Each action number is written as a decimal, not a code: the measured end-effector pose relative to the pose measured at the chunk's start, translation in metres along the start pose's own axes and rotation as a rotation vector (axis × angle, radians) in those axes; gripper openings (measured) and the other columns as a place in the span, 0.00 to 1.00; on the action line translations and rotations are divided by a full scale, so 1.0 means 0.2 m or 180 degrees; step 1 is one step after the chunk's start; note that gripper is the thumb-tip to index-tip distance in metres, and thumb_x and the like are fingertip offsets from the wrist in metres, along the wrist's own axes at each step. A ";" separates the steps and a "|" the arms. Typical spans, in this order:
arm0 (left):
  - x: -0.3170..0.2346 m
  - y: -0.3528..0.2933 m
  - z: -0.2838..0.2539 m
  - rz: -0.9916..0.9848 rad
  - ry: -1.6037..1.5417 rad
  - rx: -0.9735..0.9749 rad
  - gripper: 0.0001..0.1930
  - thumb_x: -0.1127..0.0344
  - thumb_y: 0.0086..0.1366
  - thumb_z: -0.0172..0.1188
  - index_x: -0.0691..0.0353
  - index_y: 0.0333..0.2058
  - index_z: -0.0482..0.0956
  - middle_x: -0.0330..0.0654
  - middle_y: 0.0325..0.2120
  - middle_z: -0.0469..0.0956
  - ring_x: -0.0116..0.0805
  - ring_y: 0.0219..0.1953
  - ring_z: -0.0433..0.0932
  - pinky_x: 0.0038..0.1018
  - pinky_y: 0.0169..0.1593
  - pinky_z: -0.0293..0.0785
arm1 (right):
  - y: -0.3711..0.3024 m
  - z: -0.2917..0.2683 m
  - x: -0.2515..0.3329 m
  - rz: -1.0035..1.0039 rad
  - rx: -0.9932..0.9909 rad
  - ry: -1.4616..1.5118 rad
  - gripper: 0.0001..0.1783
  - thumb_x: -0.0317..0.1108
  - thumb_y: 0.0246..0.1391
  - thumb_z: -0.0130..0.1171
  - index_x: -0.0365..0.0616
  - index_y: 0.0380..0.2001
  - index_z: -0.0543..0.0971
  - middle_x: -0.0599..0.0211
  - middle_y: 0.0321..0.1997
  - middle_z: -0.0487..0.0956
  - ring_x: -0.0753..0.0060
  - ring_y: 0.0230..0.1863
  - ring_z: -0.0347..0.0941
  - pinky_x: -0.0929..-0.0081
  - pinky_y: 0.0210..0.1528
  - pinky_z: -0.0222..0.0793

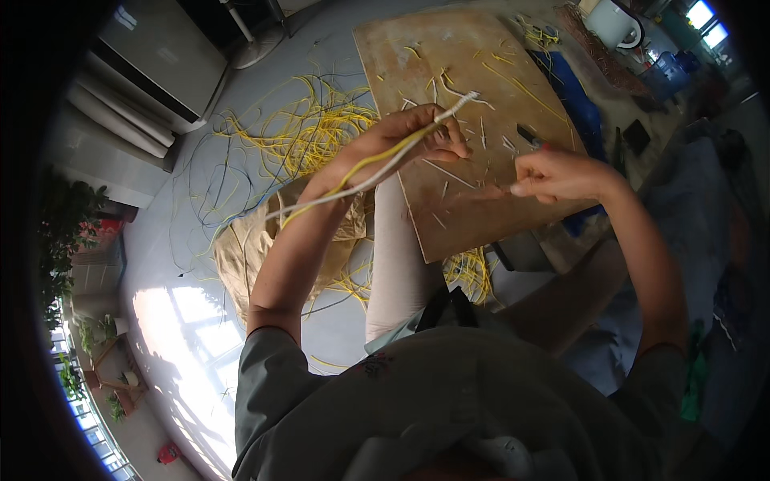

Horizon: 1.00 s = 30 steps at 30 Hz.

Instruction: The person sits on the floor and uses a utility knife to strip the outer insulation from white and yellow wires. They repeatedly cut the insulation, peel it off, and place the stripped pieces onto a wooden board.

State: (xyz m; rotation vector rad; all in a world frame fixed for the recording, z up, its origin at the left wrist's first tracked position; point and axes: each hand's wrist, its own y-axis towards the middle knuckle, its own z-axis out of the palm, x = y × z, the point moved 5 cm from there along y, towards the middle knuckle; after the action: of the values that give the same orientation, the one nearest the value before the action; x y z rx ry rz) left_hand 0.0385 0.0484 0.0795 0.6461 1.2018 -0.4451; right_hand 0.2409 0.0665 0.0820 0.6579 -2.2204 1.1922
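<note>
The wires, one white (377, 181) and one yellow (361, 165), are above the board's left edge, their white tip slanting out over the board (441, 228) and their tails trailing back along the forearm, left of the board. The left hand (421, 132), over the board's left edge, has them pinched between thumb and curled fingers, with hardly a gap. The right hand (557, 176) is above the board's right half, fingers curled in and thumb tip near the forefinger; I can't make out whether anything is between them.

On the board are short white scraps (449, 174), most of them near its middle, and yellow scraps (413, 53), most toward its far end. A dark tool (528, 135) lies on the board's right half, just beyond the right hand.

Left of the board, a tangle of yellow wire (301, 128) spreads over the floor (192, 224). A brown sack (241, 260) is left of the board's near end, and a knee is at its near left corner. More yellow wire (473, 276) shows below its near edge. A blue cloth (584, 104) sticks out along the board's right side. Past its far right corner is a white pot (613, 26).
</note>
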 end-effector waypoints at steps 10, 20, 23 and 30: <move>0.00 -0.12 0.26 0.1840 0.0204 -0.1284 0.06 0.70 0.65 0.45 0.65 0.38 0.67 0.43 0.35 0.72 0.34 0.45 0.69 0.40 0.58 0.57 | 0.07 -0.05 0.11 -0.1479 -0.1925 0.3365 0.08 0.35 0.54 0.54 0.44 0.34 0.71 0.78 0.15 0.63 0.92 0.12 0.51 0.91 0.11 0.41; 0.02 -0.12 -0.04 0.1251 -0.3266 -0.1000 0.08 0.74 0.62 0.48 0.65 0.40 0.69 0.39 0.29 0.71 0.33 0.36 0.73 0.33 0.46 0.72 | 0.04 0.38 0.27 -0.2434 0.0813 0.4611 0.11 0.35 0.56 0.50 0.46 0.42 0.68 0.73 0.15 0.65 0.90 0.10 0.45 0.89 0.10 0.41; -0.07 -0.07 0.00 0.0731 -0.2543 -0.0683 0.08 0.72 0.63 0.47 0.64 0.41 0.70 0.39 0.29 0.72 0.32 0.34 0.77 0.30 0.40 0.79 | 0.00 0.37 0.25 -0.2187 0.1309 0.3874 0.10 0.35 0.55 0.53 0.43 0.39 0.69 0.74 0.15 0.64 0.91 0.09 0.47 0.89 0.09 0.39; -0.18 -0.04 -0.04 0.0017 -0.0145 -0.0691 0.08 0.68 0.62 0.51 0.65 0.37 0.74 0.45 0.34 0.76 0.35 0.39 0.76 0.30 0.47 0.71 | -0.03 0.12 0.09 -0.0534 0.0239 0.2260 0.12 0.36 0.56 0.52 0.39 0.39 0.71 0.80 0.13 0.61 0.93 0.12 0.47 0.90 0.12 0.38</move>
State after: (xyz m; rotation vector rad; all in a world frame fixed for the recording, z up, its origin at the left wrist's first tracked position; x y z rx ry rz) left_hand 0.0159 0.0466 0.1095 0.4501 1.1855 -0.3177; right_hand 0.2259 0.0397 0.0850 0.3564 -1.5062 1.1900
